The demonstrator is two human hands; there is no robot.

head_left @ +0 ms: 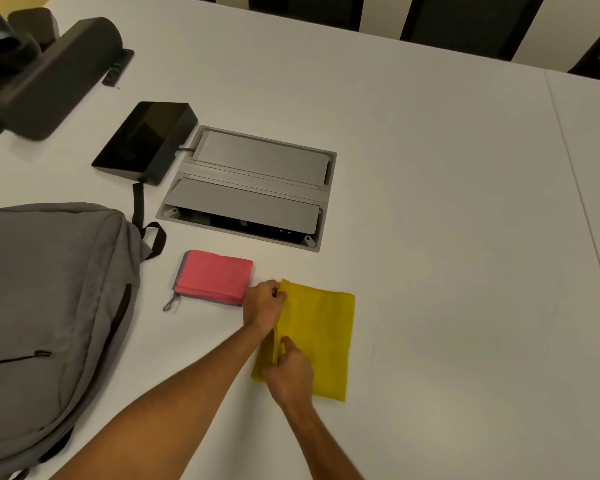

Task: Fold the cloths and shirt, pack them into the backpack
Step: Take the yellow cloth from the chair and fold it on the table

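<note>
A yellow cloth (321,336), folded into a rectangle, lies on the white table (447,237) near its front middle. My left hand (262,306) pinches the cloth's far left corner. My right hand (288,374) pinches its left edge nearer to me, and the edge is lifted slightly between the two hands. A pink cloth (213,277), folded small with a grey loop at one corner, rests just left of the yellow one. The grey backpack (45,306) lies flat at the left edge, its front pocket zipper shut. No shirt is in view.
A grey cable hatch (250,188) is set into the table behind the cloths. A black device (142,140) sits at its left, and dark equipment (49,77) fills the far left corner. Dark chair backs line the far edge.
</note>
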